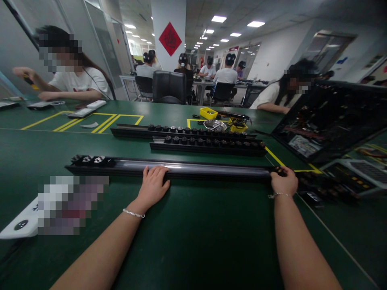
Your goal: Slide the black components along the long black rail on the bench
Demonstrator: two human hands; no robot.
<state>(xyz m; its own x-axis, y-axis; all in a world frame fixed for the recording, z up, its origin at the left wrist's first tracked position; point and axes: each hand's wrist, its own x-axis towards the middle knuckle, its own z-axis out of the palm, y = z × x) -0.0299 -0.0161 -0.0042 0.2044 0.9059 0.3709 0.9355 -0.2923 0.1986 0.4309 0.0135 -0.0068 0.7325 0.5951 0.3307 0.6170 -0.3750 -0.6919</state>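
A long black channel rail (217, 170) lies across the green table in front of me, its inside smooth and shiny. Several black socket pieces (98, 160) sit in its left end. My left hand (153, 186) rests on the near side of the rail, left of its middle, fingers stretched over the edge and thumb apart. At the rail's right end, my right hand (286, 182) has its fingers closed on a small dark socket piece (278, 170), partly hidden by the fingers. Whether that piece is seated in the channel I cannot tell.
Behind lie two more rails (208, 150) filled with socket pieces. A metal bowl (215, 125) and yellow bins (208, 112) stand farther back. On the right are a tilted black crate (335, 121) and loose dark parts (326, 187); a white device (22, 223) lies left. People sit beyond.
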